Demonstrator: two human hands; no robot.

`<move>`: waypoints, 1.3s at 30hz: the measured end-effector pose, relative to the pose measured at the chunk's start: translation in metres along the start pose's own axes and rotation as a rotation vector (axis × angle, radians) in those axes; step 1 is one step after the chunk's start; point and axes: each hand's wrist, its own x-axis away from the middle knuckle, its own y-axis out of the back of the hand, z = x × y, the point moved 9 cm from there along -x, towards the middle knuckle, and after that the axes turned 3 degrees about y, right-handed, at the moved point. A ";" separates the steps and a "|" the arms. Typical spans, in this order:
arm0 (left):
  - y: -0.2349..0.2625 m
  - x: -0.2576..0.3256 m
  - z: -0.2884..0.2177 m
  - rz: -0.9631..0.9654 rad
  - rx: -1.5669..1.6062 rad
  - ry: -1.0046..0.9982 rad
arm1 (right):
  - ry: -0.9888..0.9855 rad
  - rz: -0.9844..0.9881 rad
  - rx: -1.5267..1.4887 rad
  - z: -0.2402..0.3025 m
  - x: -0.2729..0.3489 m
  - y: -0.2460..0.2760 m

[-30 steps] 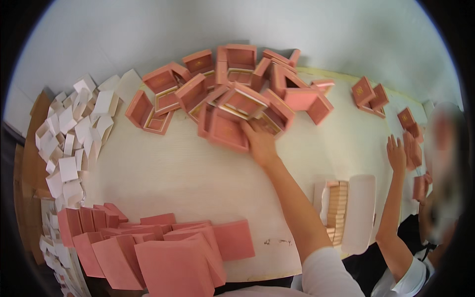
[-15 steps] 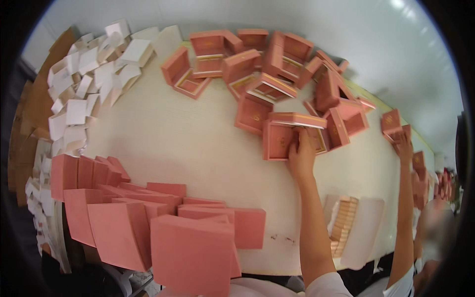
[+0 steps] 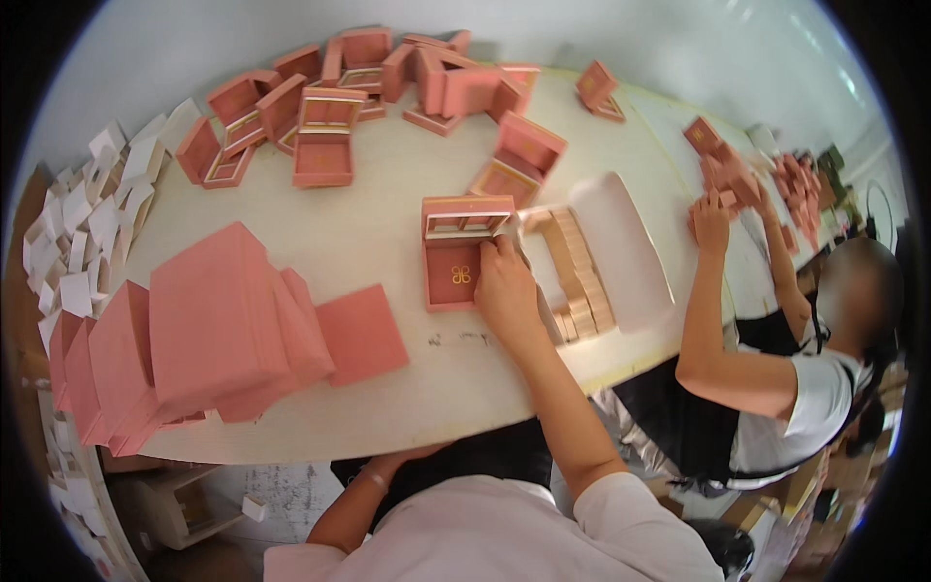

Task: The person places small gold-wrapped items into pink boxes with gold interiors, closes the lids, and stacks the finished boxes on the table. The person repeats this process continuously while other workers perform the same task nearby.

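An open pink jewellery-style box (image 3: 451,276) with a gold emblem and a white-and-gold framed part stands on the table before me. My right hand (image 3: 506,278) is closed on its right side, the fingertips at the inner edge. Just right of that hand is an open white carton (image 3: 630,242) holding rows of beige-gold pieces (image 3: 587,272). Behind them, another open pink box (image 3: 521,160) leans at a tilt. My left hand (image 3: 412,456) is low at the table's front edge, near my lap, its fingers hidden against dark cloth.
Large pink square boxes (image 3: 208,320) are piled at the left. White box parts (image 3: 87,228) heap beyond them. Several open pink boxes (image 3: 325,141) line the back. At the right, a seated co-worker's hands (image 3: 713,218) handle pink boxes (image 3: 727,175).
My view has swung right and widened. The pink box in my right hand has come away from the back group, nearer to me. My left hand has come into view.
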 end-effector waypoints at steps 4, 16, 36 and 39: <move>0.072 0.060 -0.092 0.321 0.496 -0.178 | 0.062 0.001 0.050 0.004 0.056 0.019; 0.240 0.065 -0.159 -0.376 0.670 -0.415 | 0.954 0.208 0.323 0.102 0.091 0.125; 0.153 0.020 -0.140 -0.500 -0.003 -0.197 | 0.310 0.286 -0.080 -0.037 0.044 0.100; 0.155 0.016 -0.145 -0.518 0.067 -0.260 | 0.158 0.507 0.095 -0.060 0.048 0.071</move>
